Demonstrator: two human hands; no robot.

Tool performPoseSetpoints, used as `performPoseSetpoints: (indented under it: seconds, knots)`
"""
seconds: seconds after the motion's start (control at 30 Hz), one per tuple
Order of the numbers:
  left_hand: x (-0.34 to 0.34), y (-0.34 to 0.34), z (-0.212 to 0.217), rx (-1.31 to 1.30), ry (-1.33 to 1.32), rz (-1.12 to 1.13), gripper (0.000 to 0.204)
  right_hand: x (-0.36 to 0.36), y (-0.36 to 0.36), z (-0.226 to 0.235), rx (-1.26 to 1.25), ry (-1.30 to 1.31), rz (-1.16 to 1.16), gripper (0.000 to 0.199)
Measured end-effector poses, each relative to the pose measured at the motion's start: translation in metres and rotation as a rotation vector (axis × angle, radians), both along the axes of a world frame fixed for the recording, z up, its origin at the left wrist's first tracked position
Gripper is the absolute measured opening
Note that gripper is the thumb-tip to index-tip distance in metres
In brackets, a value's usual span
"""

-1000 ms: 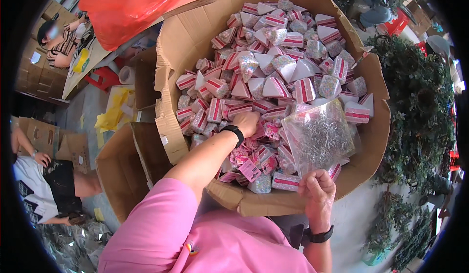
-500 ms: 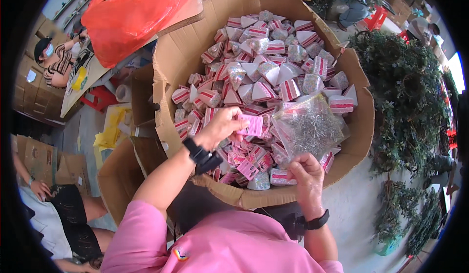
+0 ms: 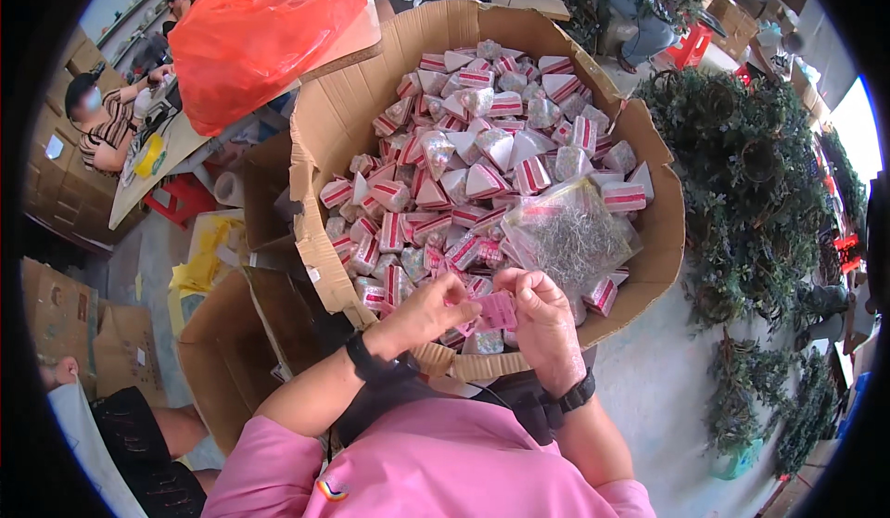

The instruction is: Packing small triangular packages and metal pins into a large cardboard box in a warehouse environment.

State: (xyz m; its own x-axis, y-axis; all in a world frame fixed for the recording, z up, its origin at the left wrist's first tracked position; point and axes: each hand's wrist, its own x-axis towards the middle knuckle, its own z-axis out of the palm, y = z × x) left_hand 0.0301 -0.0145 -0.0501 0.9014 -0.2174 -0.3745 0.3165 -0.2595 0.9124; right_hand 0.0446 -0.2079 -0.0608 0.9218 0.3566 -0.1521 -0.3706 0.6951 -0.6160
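Ragged cardboard (image 3: 313, 170) underlies fingers (image 3: 448, 288) pinching seemingly flimsy card (image 3: 499, 312).

Center: two hands (image 3: 422, 314); at least one pink card (image 3: 498, 312); one clear bag (image 3: 577, 244); one large carton (image 3: 318, 263); cake-slice pieces (image 3: 484, 181), too numerous to count. Upper left: one red plastic bag (image 3: 262, 40).

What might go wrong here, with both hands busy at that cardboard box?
The small pink card pinched in the left hand could slip down among the white-and-pink wedge-shaped pieces. The clear plastic bag of thin silver bits lies on those pieces, so a bump might scatter some.
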Motion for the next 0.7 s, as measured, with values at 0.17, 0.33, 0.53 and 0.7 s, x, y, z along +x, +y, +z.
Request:
performPoseSetpoints:
  seconds: [0.17, 0.33, 0.53, 0.7]
  knots:
    - [-0.010, -0.015, 0.033, 0.355, -0.743, -0.033, 0.027, -0.008, 0.005, 0.007, -0.169, -0.005, 0.062, 0.007]
    - [-0.010, -0.016, 0.035, 0.349, -0.833, -0.133, 0.009, -0.016, 0.010, 0.010, -0.227, -0.012, 0.094, 0.007]
    - [-0.019, -0.016, 0.033, 0.416, -1.022, -0.039, 0.009, -0.020, 0.012, 0.004, -0.188, 0.077, 0.201, 0.007]
    - [-0.026, -0.014, 0.032, 0.443, -1.058, 0.015, 0.011, -0.024, 0.018, -0.001, -0.171, 0.026, 0.229, 0.009]
